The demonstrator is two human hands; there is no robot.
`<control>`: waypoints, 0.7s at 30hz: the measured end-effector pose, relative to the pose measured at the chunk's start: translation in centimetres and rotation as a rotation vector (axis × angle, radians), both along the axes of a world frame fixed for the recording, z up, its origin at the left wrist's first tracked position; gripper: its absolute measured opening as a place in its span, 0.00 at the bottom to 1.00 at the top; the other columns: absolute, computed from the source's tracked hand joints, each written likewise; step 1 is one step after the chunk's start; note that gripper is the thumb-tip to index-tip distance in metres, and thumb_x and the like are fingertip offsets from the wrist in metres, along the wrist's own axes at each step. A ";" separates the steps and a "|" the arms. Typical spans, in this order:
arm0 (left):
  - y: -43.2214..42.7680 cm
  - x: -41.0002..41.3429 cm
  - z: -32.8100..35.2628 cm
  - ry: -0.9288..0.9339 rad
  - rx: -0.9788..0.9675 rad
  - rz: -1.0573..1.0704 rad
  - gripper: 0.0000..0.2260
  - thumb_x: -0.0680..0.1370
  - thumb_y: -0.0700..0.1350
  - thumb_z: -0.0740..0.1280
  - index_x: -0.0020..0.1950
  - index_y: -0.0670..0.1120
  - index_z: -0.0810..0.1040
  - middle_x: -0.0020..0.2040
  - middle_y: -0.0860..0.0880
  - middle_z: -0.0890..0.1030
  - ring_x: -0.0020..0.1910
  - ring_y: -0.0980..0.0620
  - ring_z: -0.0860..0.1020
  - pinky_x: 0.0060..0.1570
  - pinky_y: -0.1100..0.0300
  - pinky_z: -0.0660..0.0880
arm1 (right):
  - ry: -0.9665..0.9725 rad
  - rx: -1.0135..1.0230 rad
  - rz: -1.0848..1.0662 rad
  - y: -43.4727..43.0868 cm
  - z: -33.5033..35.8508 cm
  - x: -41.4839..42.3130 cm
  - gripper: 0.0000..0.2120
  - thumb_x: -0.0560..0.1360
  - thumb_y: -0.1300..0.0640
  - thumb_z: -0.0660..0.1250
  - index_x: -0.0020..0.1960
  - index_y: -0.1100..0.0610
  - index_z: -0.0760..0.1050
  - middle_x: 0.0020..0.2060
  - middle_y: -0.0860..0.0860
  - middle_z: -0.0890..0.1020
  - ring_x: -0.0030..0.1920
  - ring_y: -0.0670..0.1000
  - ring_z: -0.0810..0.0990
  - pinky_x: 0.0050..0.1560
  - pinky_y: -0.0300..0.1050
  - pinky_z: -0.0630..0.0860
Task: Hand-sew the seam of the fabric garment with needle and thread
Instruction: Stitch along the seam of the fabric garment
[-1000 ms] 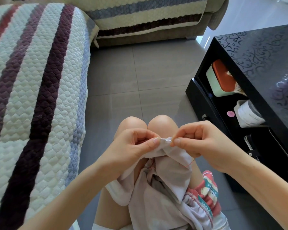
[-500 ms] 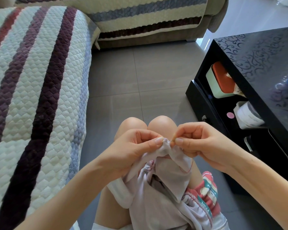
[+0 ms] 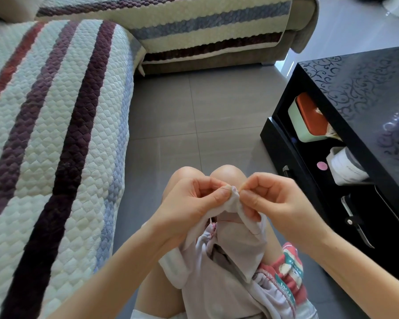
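Fabric is bunching up between the two hands. A pale lilac garment [image 3: 230,249] is lying over the person's lap. Its long axis is running from below the wrists up to a small peak of folded seam [image 3: 234,192], which is pointing away from the body toward the knees [image 3: 224,174]. The left hand [image 3: 191,201] is pinching that peak from its own side, with thumb and forefinger curled onto the cloth and the other fingers tucked in. The right hand [image 3: 270,203] is pressing close against the opposite side. Its thumb and forefinger are nipping what seems to be the needle [image 3: 241,189], a thin sliver lying roughly crosswise and aiming leftward into the fold, while its lower fingers are gripping cloth beneath. A red thread [image 3: 224,187] is running nearly level from the left fingertips across to the peak. Beyond the right hand a black coffee table [image 3: 355,88] is standing, and outside the left forearm a striped quilted sofa cover [image 3: 55,134] is lying.
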State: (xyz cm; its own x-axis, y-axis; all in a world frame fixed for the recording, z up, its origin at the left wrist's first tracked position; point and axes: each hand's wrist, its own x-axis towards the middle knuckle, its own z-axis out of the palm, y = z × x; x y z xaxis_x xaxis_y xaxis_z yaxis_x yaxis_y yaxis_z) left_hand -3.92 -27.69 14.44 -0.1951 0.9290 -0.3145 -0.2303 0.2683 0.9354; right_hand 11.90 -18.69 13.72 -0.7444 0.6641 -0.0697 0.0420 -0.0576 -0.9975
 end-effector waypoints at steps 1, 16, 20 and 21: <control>0.1 0.0 0.2 0.064 0.036 0.007 0.04 0.72 0.46 0.74 0.40 0.47 0.85 0.39 0.47 0.84 0.42 0.50 0.83 0.47 0.57 0.79 | 0.018 0.014 -0.007 -0.3 0.0 -0.3 0.06 0.75 0.68 0.65 0.40 0.69 0.75 0.27 0.55 0.77 0.28 0.51 0.74 0.31 0.39 0.73; 0.2 0.1 0.7 0.213 0.060 0.080 0.04 0.76 0.40 0.70 0.43 0.42 0.84 0.38 0.48 0.85 0.39 0.56 0.81 0.43 0.64 0.78 | -0.171 0.778 -0.228 -0.4 0.5 -0.5 0.02 0.74 0.54 0.69 0.44 0.51 0.80 0.41 0.39 0.82 0.44 0.46 0.81 0.48 0.51 0.76; 0.5 0.0 0.9 0.251 0.060 0.022 0.03 0.76 0.41 0.70 0.43 0.45 0.84 0.39 0.50 0.85 0.40 0.58 0.81 0.43 0.66 0.76 | -0.127 1.142 -0.228 0.3 1.2 -1.3 0.07 0.74 0.51 0.68 0.43 0.53 0.82 0.50 0.48 0.82 0.52 0.52 0.79 0.54 0.53 0.70; 0.6 0.0 1.1 0.253 0.063 0.011 0.03 0.76 0.41 0.70 0.43 0.45 0.84 0.38 0.51 0.85 0.39 0.58 0.81 0.42 0.67 0.75 | -0.116 1.184 -0.196 0.5 1.3 -1.6 0.08 0.75 0.53 0.67 0.42 0.55 0.82 0.50 0.50 0.82 0.52 0.53 0.78 0.53 0.53 0.70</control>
